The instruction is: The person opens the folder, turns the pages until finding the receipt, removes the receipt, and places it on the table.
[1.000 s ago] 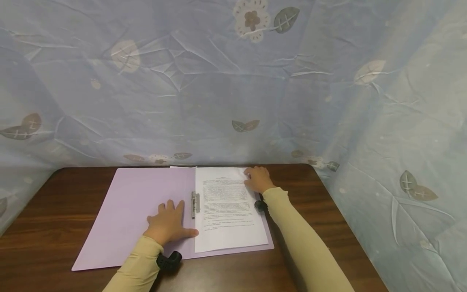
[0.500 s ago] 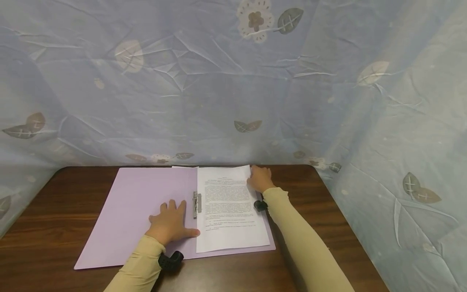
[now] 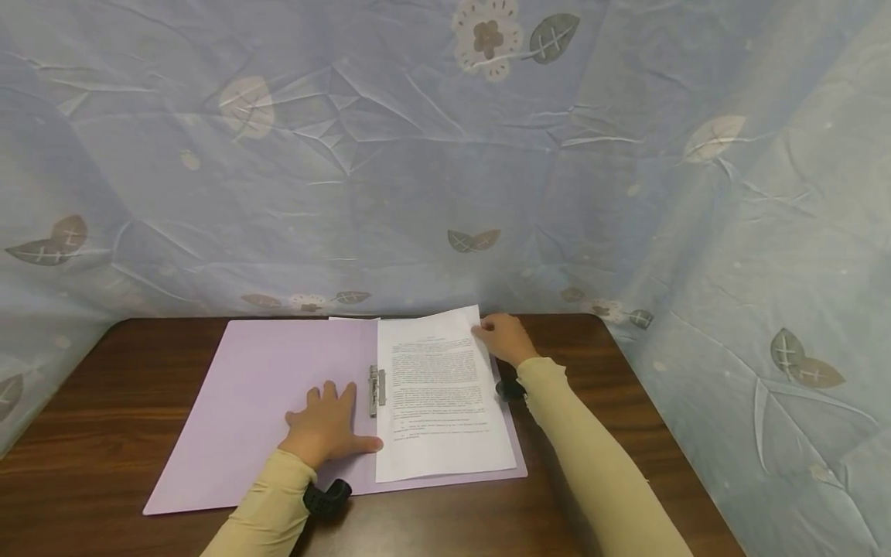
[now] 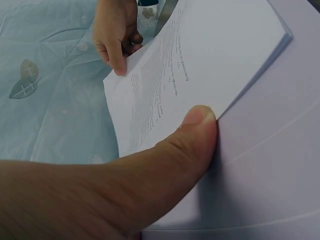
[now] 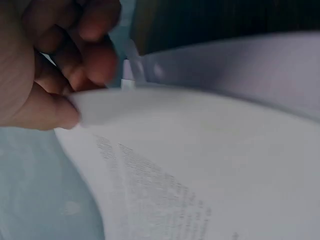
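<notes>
A lilac folder [image 3: 271, 371] lies spread on the table, with a metal binder clip [image 3: 377, 391] near its fold. Printed paper sheets [image 3: 438, 387] cover its right half. My left hand [image 3: 323, 425] rests on the left cover with fingers spread, the thumb touching the left edge of the stack. At the far right corner, my right hand [image 3: 506, 339] pinches the top sheet of paper [image 5: 200, 130] between thumb and fingers. That corner is lifted and the page bows upward, as the right wrist view shows. How many sheets it pinches I cannot tell.
Dark wooden table [image 3: 76, 418] surrounds the folder. A blue-grey patterned curtain [image 3: 390, 201] hangs directly behind the table's far edge and along the right side. Another white sheet edge [image 3: 353, 318] peeks out behind the folder's top. Each wrist wears a black camera band [image 3: 327, 497].
My right hand has gone from lying on the page's far right corner to pinching it, and the corner has risen. My left hand stays in place.
</notes>
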The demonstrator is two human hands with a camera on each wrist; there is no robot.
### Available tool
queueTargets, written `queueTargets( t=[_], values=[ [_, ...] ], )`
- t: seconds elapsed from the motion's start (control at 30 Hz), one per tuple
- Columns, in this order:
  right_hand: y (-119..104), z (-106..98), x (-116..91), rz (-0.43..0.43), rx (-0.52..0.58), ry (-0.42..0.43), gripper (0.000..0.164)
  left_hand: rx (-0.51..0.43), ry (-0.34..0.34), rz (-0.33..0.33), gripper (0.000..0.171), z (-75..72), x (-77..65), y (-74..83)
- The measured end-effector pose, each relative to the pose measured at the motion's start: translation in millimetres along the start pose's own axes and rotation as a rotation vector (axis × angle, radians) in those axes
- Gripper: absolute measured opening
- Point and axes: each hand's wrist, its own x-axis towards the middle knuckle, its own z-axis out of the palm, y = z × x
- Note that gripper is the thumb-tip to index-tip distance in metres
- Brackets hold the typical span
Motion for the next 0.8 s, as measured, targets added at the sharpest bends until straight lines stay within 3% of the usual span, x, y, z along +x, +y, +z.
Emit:
queueTargets(
  t=[0.27, 0.37, 0.6, 0.8],
  values=[
    [11.5, -17.1, -22.7, 0.006, 0.163, -0.238, 0.019, -0.001, 0.005, 0.005, 0.116, 0.2, -0.7, 2.8],
    [13.5, -18.3, -35.6, -0.015, 0.224, -0.289, 0.021, 0.0, 0.01, 0.001, 0.116, 0.6, -0.7, 2.4],
    [12.0, -11.7, -65.3, -0.05, 0.334, -0.308, 0.02, -0.01, 0.008, -0.002, 0.116, 0.0, -0.9, 2.3],
    [11.3, -5.0, -78.8, -0.009, 0.379, -0.273, 0.018, -0.014, 0.005, 0.0, 0.117, -2.7, -2.2, 2.2]
  ],
)
